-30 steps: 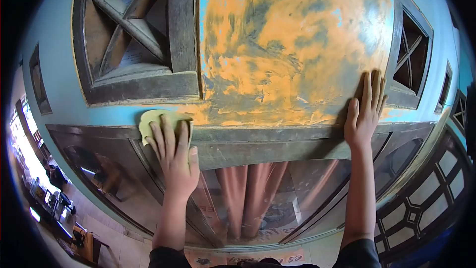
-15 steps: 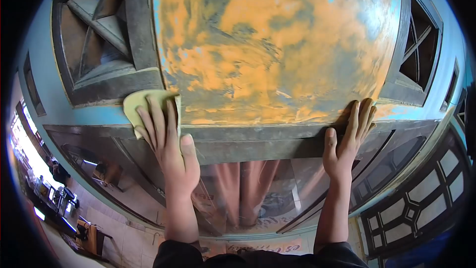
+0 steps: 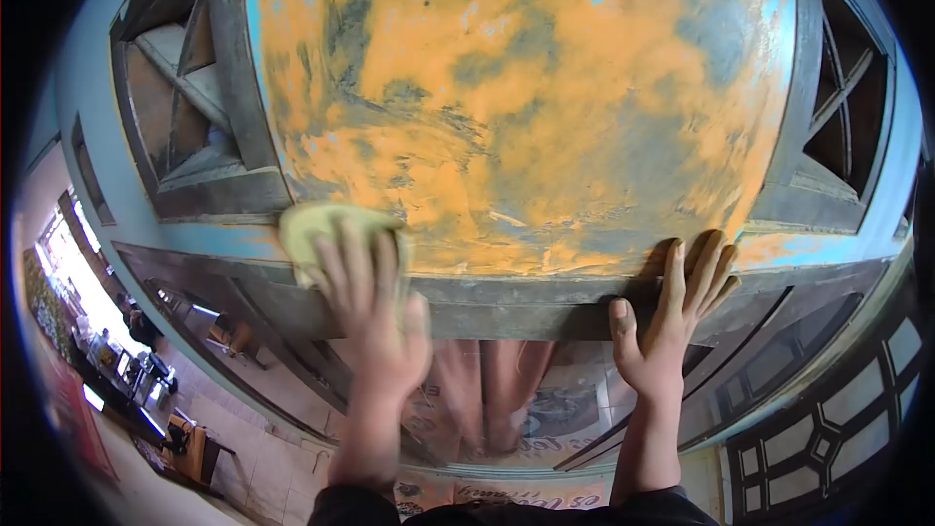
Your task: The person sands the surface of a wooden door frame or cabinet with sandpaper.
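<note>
My left hand (image 3: 375, 302) presses a pale yellow sheet of sandpaper (image 3: 300, 234) against the lower left corner of a panel (image 3: 545, 117) patched in orange and grey. Its fingers lie over the sheet, and both are blurred by motion. The sheet hides that corner of the panel. My right hand (image 3: 672, 312) is open, fingers apart, and holds nothing. Its fingertips rest on the panel's lower right edge, with the thumb against the dark wooden rail (image 3: 506, 307) below.
Dark wooden frames with crossed bars flank the panel, a left vent (image 3: 185, 88) and a right vent (image 3: 842, 88). Under the rail are glass panes with a pinkish curtain (image 3: 506, 380) behind. A dark lattice grille (image 3: 828, 429) stands lower right. Furniture (image 3: 190, 453) is at lower left.
My left hand and the sandpaper have shifted to the right along the panel's lower edge. My right hand stays at the lower right edge. The whole view has tilted and shifted slightly.
</note>
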Tool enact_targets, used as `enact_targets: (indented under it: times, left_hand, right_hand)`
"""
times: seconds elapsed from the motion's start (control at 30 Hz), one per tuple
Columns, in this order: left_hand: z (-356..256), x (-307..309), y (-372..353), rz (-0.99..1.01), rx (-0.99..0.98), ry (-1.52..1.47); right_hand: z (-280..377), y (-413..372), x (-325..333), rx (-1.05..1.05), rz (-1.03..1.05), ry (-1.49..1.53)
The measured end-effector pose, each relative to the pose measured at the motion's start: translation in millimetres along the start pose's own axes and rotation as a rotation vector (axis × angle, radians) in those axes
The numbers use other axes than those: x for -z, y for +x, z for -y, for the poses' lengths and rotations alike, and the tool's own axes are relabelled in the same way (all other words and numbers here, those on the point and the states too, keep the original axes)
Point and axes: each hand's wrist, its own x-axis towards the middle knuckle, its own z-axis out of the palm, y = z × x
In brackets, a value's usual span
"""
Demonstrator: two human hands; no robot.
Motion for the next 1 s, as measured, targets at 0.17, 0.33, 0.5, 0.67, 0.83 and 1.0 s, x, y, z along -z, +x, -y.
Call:
enact_targets:
  times: [0.17,0.33,0.5,0.67,0.83,1.0]
  left_hand:
    - [-4.8,9.6,24.6,0.005,-0.003,-0.009]
    - [0.1,8.6,27.2,-0.004,-0.077,0.009]
    - [15.0,27.5,41.9,0.007,-0.084,0.065]
    - [20.0,23.0,53.1,0.002,-0.139,0.119]
    - [0.5,36.2,74.2,0.079,-0.422,-0.074]
    - [-5.0,26.8,96.2,0.059,-0.801,-0.325]
  right_hand:
    - [-0.3,0.7,0.7,-0.003,0.007,0.014]
    - [3.7,0.0,1.1,-0.030,0.015,-0.014]
    - [9.9,3.2,-1.4,-0.046,-0.017,-0.012]
    - [13.8,-0.2,-4.9,-0.060,-0.031,0.008]
    - [25.1,4.1,15.5,-0.082,-0.065,-0.053]
    - [44.1,24.8,22.2,0.320,-0.344,0.296]
